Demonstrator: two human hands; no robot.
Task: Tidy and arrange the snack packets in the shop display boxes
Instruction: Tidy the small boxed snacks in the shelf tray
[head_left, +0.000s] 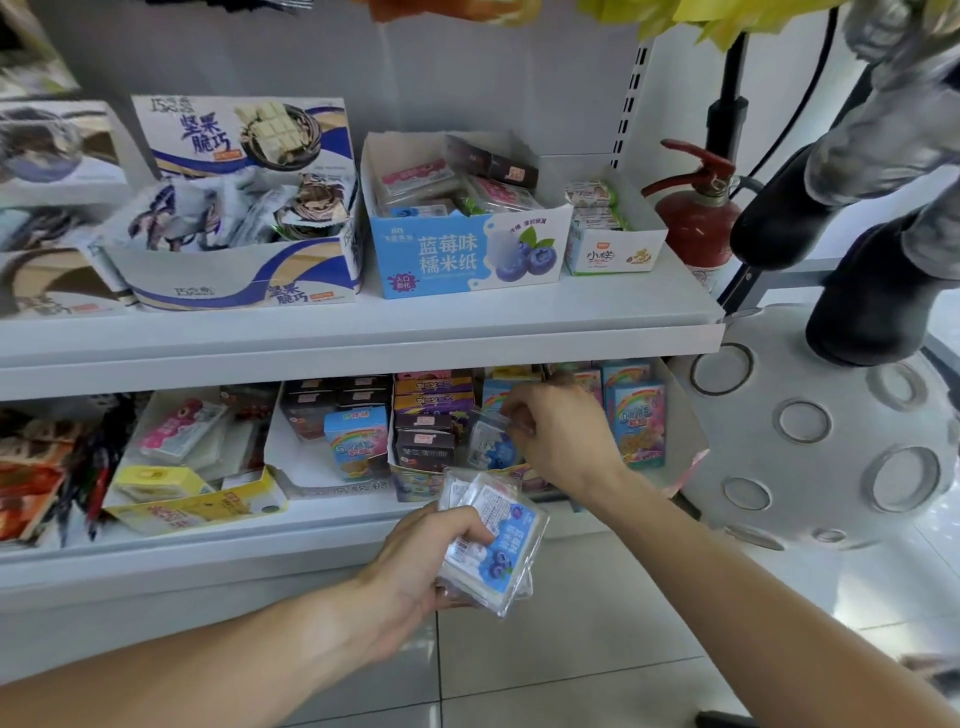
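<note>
Fingers (511, 415) of the right hand (561, 431) pinch a clear blueberry packet (491, 444); left hand (415, 561) grips a packet stack (498, 545) matching the box (457, 260) reading 蓝莓味糯米纸.

2 bare forearms, left hand (415, 561), right hand (561, 431); no sleeves, rings, watch visible.

The left forearm comes in low from the left edge, wrist bent, and its grip (423, 564) has thumb on top and fingers curled underneath, clasping what it holds. The right forearm rises from the lower right corner; its grip (558, 423), knuckles up, pinches with curled fingertips (514, 413), higher and farther forward.
</note>
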